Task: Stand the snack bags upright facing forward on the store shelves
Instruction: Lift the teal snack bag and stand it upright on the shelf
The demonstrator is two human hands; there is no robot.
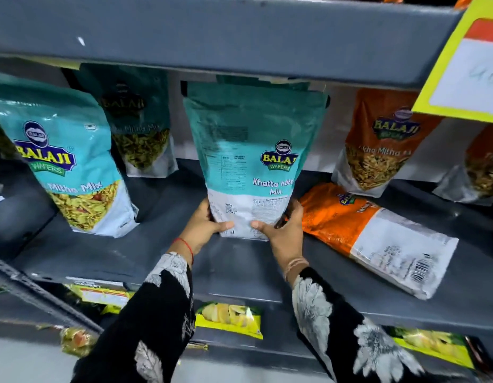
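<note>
I had both grips on the teal Khatta Mitha bag (250, 161), left hand (205, 226) and right hand (284, 233) clamped around its bottom corners. It stood upright mid-shelf (145, 244) but showed its back panel. An orange bag (377, 236) lay flat just right of it, with another teal bag (65, 167) standing on the left.

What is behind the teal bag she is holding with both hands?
Above the held teal bag, the top edge of another teal bag peeks out, close under the upper shelf. The rest of it is covered, so its front cannot be seen.
</note>
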